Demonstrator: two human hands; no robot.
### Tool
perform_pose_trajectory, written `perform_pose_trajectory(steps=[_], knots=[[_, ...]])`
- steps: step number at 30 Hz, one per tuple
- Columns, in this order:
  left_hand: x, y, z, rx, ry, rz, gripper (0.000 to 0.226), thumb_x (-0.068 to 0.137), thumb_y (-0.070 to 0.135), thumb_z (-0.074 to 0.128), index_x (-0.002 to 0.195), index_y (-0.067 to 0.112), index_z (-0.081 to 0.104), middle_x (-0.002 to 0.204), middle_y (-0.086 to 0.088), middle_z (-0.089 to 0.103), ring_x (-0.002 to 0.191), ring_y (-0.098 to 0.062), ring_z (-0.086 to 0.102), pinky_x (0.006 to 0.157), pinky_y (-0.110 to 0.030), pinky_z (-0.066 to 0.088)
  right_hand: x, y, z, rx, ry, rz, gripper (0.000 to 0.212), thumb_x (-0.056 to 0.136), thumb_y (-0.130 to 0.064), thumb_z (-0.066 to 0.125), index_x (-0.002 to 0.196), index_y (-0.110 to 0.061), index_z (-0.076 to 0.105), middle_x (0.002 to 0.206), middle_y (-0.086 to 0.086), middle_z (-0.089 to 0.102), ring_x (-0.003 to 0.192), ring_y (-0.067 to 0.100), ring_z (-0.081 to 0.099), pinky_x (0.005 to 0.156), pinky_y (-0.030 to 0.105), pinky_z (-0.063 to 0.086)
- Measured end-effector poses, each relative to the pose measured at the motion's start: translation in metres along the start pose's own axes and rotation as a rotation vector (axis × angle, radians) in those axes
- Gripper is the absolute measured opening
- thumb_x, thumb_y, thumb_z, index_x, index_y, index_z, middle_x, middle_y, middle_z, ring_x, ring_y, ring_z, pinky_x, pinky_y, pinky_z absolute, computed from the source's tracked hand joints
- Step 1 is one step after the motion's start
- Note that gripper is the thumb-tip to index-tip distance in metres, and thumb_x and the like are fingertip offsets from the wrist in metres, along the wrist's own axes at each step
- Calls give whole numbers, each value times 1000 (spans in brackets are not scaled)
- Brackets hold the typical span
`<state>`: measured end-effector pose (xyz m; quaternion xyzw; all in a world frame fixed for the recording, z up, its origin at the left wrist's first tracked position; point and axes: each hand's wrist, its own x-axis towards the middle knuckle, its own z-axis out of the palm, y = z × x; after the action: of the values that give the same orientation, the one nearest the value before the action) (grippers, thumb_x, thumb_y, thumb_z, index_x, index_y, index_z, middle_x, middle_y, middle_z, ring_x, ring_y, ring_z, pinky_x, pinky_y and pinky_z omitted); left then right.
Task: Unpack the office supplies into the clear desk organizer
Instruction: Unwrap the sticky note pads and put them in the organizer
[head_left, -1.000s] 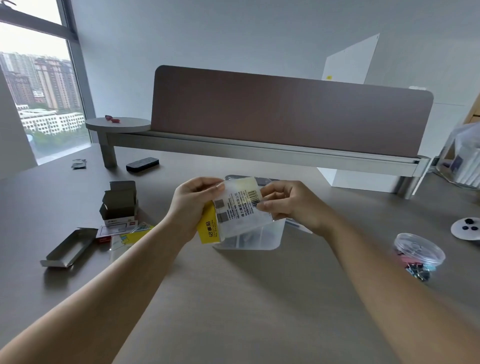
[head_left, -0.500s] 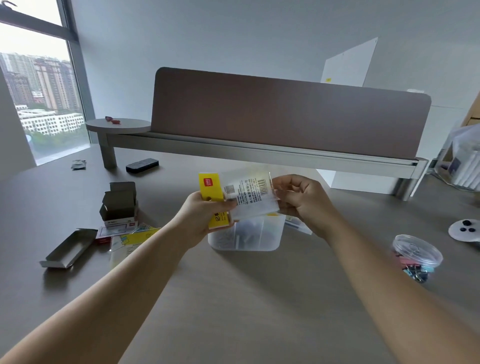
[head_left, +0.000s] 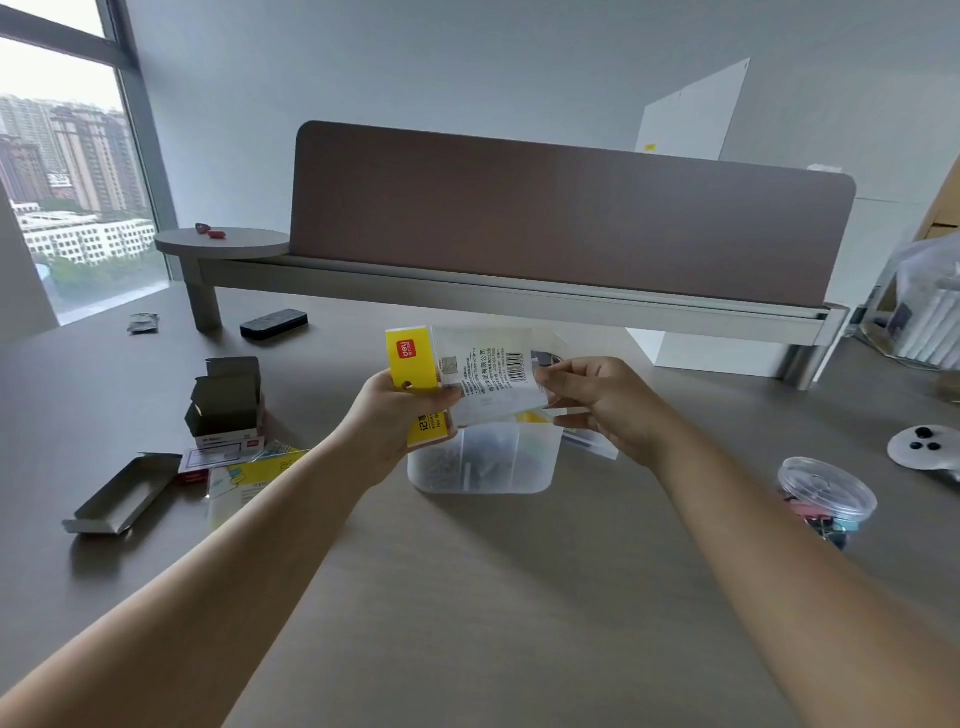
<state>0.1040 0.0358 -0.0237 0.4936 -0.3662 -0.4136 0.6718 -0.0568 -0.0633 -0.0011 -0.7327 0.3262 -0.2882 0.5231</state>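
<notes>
Fingers, left: thumb and fingers (head_left: 441, 397) clamp the yellow header card of the sticky-note pack (head_left: 452, 382), thumb on the near face.
Fingers, right: fingertips (head_left: 550, 376) pinch the clear wrapper's right edge by the barcode; other fingers curled loosely under.
Left hand (head_left: 395, 421): grasping the pack, palm turned inward, wrist straight.
Right hand (head_left: 597, 400): grasping the wrapper edge, back of hand facing camera.
Pack position: held in the air just above and in front of the organizer, label side toward camera, tilted a bit.
Clear desk organizer (head_left: 483, 460): on the desk (head_left: 493, 597) right under the hands; divided compartments, left one looks to hold paper clips, rest hard to tell.
Step in hand: opening the pack wrapper, judged; contents not yet out.
Next move calls for: right pinch peeling or tearing the film while left holds the card firm, then dropping notes into a free compartment.
Risk: thin film may slip or tear unevenly.
Arms: both forearms reach forward from the bottom corners, converging at the pack, elbows out of frame.
Left of hands: open grey cartons (head_left: 226, 397), flat box tray (head_left: 122, 493), yellow packaging (head_left: 249, 473).
Right of hands: round clear tub of binder clips (head_left: 826, 493), near the desk edge.
</notes>
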Motion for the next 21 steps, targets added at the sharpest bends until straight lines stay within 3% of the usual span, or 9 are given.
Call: perform_pose_trajectory(steps=[8,13,18,21], knots=[[4,0,-4,25,-12,-31,21,84,-5,53,96,11,57,93,-1,62,83,-19,58,51,-19,55,4,0,0,125,-4,40,14,82,-6,59,69,-12,59,75,0,61,72,12,56,73,25,43],[5,-1,-7,38,46,-56,17,82,-1,57,88,15,60,87,0,64,65,-14,63,51,-20,55,5,0,-4,170,82,24,15,85,-5,55,71,-7,56,74,5,60,68,15,56,72,25,49],[7,1,-6,90,106,-43,17,81,-2,58,92,10,60,86,-2,63,71,-18,60,50,-20,54,5,-4,-6,218,52,112,13,88,-6,53,75,-5,52,75,11,63,45,11,64,54,23,56],[9,3,-4,139,136,-29,18,82,-2,57,96,10,59,89,-2,62,72,-17,60,49,-18,54,6,-8,-7,207,49,139,11,87,-7,55,77,-4,53,74,13,63,44,12,64,51,24,56]])
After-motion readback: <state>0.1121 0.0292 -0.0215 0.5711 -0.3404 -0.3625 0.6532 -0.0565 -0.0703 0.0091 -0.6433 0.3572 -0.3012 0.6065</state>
